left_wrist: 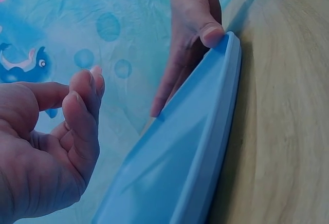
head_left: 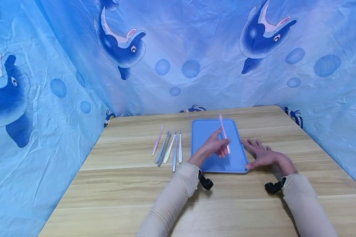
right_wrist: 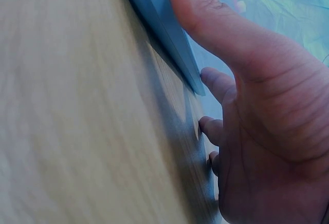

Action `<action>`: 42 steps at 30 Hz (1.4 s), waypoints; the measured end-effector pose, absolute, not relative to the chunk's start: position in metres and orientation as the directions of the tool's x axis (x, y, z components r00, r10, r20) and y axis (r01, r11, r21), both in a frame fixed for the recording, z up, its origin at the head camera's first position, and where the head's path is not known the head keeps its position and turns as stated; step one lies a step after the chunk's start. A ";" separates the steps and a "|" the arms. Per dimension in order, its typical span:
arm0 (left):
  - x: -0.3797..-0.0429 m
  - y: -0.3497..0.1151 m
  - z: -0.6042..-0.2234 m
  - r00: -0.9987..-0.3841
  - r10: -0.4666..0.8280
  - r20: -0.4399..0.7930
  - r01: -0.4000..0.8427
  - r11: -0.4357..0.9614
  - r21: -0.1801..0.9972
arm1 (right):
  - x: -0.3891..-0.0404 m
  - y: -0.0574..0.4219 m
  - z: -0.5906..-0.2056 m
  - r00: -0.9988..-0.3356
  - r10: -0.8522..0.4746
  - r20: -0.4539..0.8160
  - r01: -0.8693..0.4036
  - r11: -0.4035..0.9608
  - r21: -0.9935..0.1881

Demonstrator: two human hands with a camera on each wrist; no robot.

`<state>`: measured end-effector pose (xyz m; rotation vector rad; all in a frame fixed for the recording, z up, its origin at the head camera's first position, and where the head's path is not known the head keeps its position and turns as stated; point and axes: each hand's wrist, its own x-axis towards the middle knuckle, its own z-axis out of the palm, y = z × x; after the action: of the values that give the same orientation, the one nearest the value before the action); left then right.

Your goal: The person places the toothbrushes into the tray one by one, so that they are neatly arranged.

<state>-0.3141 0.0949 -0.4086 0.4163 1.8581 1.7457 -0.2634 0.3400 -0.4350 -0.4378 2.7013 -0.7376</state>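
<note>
My left hand [head_left: 215,144] pinches a pink toothbrush [head_left: 222,126] above the blue tray [head_left: 202,130]. The brush stands nearly lengthwise to the tray, its head pointing toward the far edge. In the left wrist view, the fingers of that left hand [left_wrist: 56,142] hide most of the brush. At the tray's right side, my right hand [head_left: 264,156] rests with its fingers spread. Its thumb touches the rim near the front right corner, seen also in the right wrist view, where the tray's wall [right_wrist: 159,23] runs beside the hand [right_wrist: 272,111].
Left of the tray several toothbrushes lie side by side on the wooden table [head_left: 112,191]: a pink one [head_left: 157,141], grey ones [head_left: 165,148], a pale yellow one [head_left: 170,148], a blue one [head_left: 175,154] and a white one [head_left: 180,148]. A blue dolphin-print curtain [head_left: 172,39] stands behind.
</note>
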 end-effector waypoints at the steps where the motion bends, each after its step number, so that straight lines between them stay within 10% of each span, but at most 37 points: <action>1: -0.314 0.096 -0.409 -0.800 0.572 -0.182 -0.147 0.108 0.983 | -0.263 0.340 -0.435 -0.907 -0.364 -0.211 -0.207 0.822 -0.530; 42: -0.302 0.143 -0.442 -0.819 0.524 -0.235 -0.183 0.150 0.972 | -0.263 0.342 -0.434 -0.902 -0.384 -0.198 -0.230 0.815 -0.532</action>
<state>-0.3025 0.1430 -0.4418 0.3239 1.8975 1.7217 -0.2629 0.3422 -0.4340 -0.4688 2.7034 -0.7375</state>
